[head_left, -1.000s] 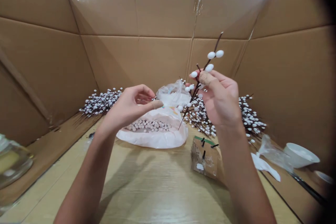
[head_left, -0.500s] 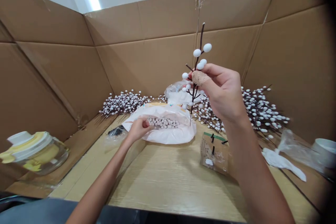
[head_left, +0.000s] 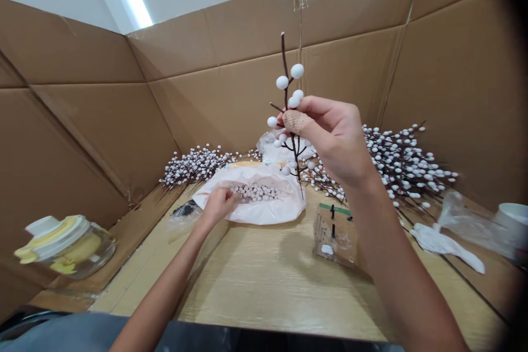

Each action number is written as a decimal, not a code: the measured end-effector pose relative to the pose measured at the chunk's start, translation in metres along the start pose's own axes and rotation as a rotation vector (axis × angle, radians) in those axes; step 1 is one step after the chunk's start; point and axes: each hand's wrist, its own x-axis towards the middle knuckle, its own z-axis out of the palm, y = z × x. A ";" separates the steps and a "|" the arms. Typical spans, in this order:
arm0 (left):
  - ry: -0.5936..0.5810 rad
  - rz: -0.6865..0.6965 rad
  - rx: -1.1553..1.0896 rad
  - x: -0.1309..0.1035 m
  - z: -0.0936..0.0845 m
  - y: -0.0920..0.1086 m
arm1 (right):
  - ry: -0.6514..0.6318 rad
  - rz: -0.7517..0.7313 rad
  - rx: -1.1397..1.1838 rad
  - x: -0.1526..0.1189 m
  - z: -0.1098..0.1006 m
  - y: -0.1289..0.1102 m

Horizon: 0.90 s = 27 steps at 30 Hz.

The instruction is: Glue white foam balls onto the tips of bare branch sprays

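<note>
My right hand (head_left: 334, 132) is raised in the middle, pinching an artificial berry branch (head_left: 285, 55) between thumb and fingers. The branch is upright, with a brown stem and white berries; a few twig tips carry none. A tan wrap covers the thumb's tip. Lower on the left, my left hand (head_left: 217, 204) is at the near-left edge of the opening of a white plastic bag (head_left: 268, 214). Loose white berries (head_left: 259, 192) fill that opening. The left fingers are curled together, and whatever lies between them is too small to make out.
Piles of berry branches lie at the back left (head_left: 198, 164) and right (head_left: 412, 165). A cardboard block (head_left: 336, 239) with black pegs stands right of centre. A yellow-lidded jar (head_left: 70, 247) is at left, a white glue-like bottle or tube (head_left: 447, 246) at right. Cardboard walls (head_left: 247, 88) enclose the table.
The view has shifted slightly. My right hand and the branch have moved a little left, the branch's top tilting left. My left hand stays at the bag's opening.
</note>
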 end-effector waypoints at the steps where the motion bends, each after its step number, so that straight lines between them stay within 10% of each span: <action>1: -0.012 -0.005 0.024 0.000 0.001 0.000 | -0.008 0.005 0.002 0.000 0.000 0.001; 17: 0.020 -0.090 -0.122 0.010 0.016 0.006 | -0.096 0.017 -0.003 0.001 -0.003 -0.001; 27: -0.182 0.113 -0.863 -0.017 -0.058 0.051 | -0.149 0.045 0.032 0.000 0.002 0.004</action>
